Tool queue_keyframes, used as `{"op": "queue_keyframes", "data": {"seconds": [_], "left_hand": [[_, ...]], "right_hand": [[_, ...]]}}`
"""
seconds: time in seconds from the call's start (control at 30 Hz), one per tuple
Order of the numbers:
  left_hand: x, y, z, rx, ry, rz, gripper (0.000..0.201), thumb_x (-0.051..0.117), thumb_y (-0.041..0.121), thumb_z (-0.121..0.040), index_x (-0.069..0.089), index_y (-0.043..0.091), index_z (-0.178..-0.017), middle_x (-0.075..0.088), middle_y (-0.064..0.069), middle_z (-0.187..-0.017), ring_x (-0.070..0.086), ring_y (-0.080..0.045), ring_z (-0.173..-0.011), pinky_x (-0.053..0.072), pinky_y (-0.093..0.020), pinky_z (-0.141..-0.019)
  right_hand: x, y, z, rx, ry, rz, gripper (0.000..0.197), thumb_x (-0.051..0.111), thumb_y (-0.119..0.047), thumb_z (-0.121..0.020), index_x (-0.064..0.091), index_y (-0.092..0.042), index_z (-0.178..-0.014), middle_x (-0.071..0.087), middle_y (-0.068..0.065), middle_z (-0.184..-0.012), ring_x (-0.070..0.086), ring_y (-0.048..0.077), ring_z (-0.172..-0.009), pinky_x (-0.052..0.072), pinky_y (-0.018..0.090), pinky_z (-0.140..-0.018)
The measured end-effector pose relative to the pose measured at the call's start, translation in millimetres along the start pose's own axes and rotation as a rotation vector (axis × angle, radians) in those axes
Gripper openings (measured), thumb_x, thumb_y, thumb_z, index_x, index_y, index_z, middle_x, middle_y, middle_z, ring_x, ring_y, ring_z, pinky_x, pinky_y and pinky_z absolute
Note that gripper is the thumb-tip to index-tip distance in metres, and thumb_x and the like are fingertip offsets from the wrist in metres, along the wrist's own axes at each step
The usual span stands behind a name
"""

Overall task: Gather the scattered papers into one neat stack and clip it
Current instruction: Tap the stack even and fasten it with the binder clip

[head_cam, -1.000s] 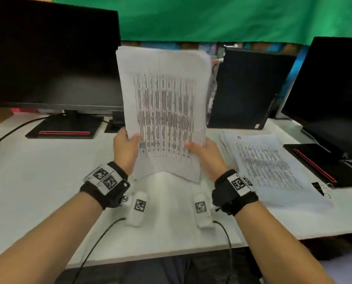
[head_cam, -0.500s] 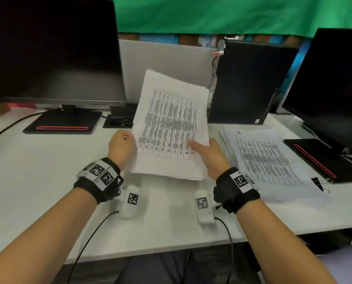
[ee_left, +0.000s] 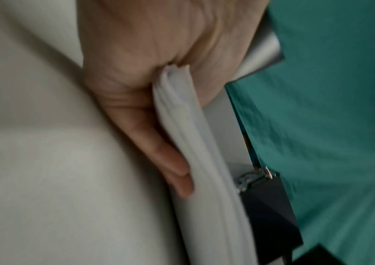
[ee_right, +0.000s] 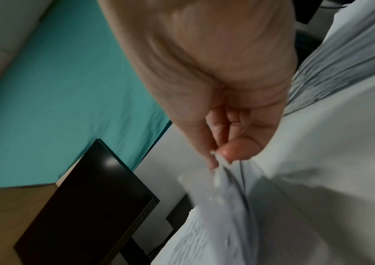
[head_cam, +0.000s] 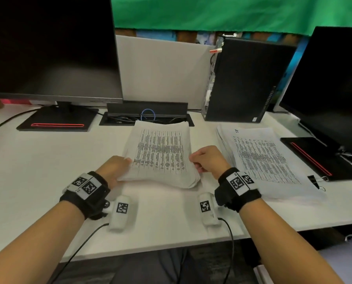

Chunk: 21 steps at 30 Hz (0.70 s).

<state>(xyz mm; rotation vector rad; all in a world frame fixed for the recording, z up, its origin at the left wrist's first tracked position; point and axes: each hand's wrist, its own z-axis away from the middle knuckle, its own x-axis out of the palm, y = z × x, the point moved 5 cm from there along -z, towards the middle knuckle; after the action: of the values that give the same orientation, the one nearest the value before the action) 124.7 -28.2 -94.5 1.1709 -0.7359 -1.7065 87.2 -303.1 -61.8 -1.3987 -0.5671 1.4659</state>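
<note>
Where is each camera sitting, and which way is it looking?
Head: worn on the head, looking forward and down at the desk; both forearms, left hand and right hand hold the paper stack.
Left wrist: on the left wrist, looking along the left hand, whose fingers grip the stack's edge.
Right wrist: on the right wrist, looking along the right hand pinching the stack's edge.
Shared: all three show the paper stack.

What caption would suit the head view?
Both hands, left and right, hold a paper stack low over the desk.
</note>
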Motion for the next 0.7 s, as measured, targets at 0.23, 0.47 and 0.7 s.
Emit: {"op": "queue_keyframes", "data": {"seconds": [0.23,0.47,0.7], "left_hand": [[1.9,-15.1,-0.2,-0.168,-0.098,0.61,0.016,0.047,0.012,-0.1,0.054,0.001,-0.09,0.06,-0.013,-0.091,0.059,-0.019,-0.08,0.052,-0.017,-0.043],[2.3,-13.6,2.3,-0.142,-0.093,0.524,0.022,0.051,0.023,-0.098,0.057,0.002,-0.101,0.057,-0.008,-0.086,0.057,-0.016,-0.078,0.052,-0.018,-0.047],[6.2,-11.5,2.5,-0.04,0.03,0.271,0.04,0.043,0.018,-0.101,0.047,-0.012,-0.127,0.05,-0.005,-0.075,0.051,-0.018,-0.066,0.046,-0.04,-0.085]], "right_hand": [[9.4,18.0,-2.4,0.221,-0.219,-0.715,0.014,0.057,-0.006,-0.096,0.064,0.001,-0.105,0.065,0.021,-0.121,0.063,0.03,-0.112,0.056,0.035,-0.084],[13.2,4.3,-1.4,0.223,-0.311,-0.792,0.024,0.051,0.0,-0.097,0.06,0.007,-0.118,0.065,0.024,-0.119,0.063,0.033,-0.108,0.058,0.036,-0.085],[-46.5,-48.2,-12.3,-0.194,0.331,0.44,0.013,0.052,-0.005,-0.094,0.064,-0.002,-0.091,0.062,0.01,-0.089,0.055,0.02,-0.069,0.042,0.021,-0.058]]}}
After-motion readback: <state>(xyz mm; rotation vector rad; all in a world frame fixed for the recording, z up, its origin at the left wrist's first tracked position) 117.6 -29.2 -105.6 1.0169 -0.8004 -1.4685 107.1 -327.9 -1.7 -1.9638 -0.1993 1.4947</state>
